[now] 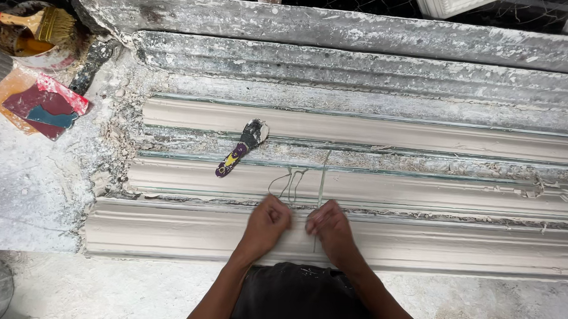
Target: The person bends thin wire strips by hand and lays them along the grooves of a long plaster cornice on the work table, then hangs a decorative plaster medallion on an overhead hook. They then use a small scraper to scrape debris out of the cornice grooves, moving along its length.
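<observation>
My left hand (267, 223) and my right hand (329, 228) are close together over the nearest plaster moulding strip (168, 231), fingers pinched on thin pale fibre strands (291, 182). The strands loop up from my left hand over the middle moulding strip (421, 188); one straight strand (323, 180) runs from my right hand up toward the far strip (392, 132). A putty knife (241, 148) with a purple and yellow handle lies between the strips, up and left of my hands.
A bowl (24, 40) holding a brush (40, 23) sits at the top left, beside red and teal scraper cards (43, 105). Long plaster-caked moulds (363, 61) run along the back. Crumbled plaster lies on the bench left of the strips.
</observation>
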### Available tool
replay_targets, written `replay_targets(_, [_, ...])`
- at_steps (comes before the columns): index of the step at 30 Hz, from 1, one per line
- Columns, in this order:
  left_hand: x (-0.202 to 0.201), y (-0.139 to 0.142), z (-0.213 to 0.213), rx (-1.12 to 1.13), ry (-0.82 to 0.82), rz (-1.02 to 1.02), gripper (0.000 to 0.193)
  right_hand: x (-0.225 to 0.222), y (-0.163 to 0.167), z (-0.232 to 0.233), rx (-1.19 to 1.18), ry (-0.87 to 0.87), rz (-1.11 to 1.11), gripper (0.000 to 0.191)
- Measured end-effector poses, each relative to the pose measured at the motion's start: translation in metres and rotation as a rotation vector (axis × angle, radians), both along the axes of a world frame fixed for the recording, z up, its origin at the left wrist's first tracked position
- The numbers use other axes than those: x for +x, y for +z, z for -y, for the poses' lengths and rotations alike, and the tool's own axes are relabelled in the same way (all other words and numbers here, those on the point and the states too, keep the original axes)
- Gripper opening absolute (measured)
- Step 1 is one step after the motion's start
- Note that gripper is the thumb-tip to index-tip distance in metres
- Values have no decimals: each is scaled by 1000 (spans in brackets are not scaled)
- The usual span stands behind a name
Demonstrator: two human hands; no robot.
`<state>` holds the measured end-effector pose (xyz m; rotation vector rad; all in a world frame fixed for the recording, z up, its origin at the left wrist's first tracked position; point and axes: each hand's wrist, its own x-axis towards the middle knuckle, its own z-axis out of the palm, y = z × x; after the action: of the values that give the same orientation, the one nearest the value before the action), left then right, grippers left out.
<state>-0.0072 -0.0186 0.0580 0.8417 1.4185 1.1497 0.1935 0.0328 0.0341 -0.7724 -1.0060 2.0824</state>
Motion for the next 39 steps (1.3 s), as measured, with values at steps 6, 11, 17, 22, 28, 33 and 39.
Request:
replay_targets(6, [0, -24, -26, 151, 301, -336, 22, 2, 5, 7, 241, 239, 276, 11])
replay_targets(11, [-26, -3, -10, 1, -315, -168, 24, 23, -6, -26, 48, -24, 360, 11])
replay_targets(17, [-26, 15, -13, 21, -309, 108, 22, 21, -7, -32, -244, -103, 249, 23])
replay_targets(22, [-14, 1, -20, 181, 29, -751, 17, 13, -10, -33, 630, -2, 917, 34])
replay_targets(28, [-5, -15, -17, 188, 0, -1046, 24, 0, -14, -23, 597, 165, 1062, 37])
replay_targets(33, [13, 4, -7, 425, -48, -960, 39, 4, -9, -25, 228, 82, 540, 37])
replay_targets(39, [22, 29, -5, 808, -215, -884, 31, 13, -4, -29, -162, 71, 130, 40])
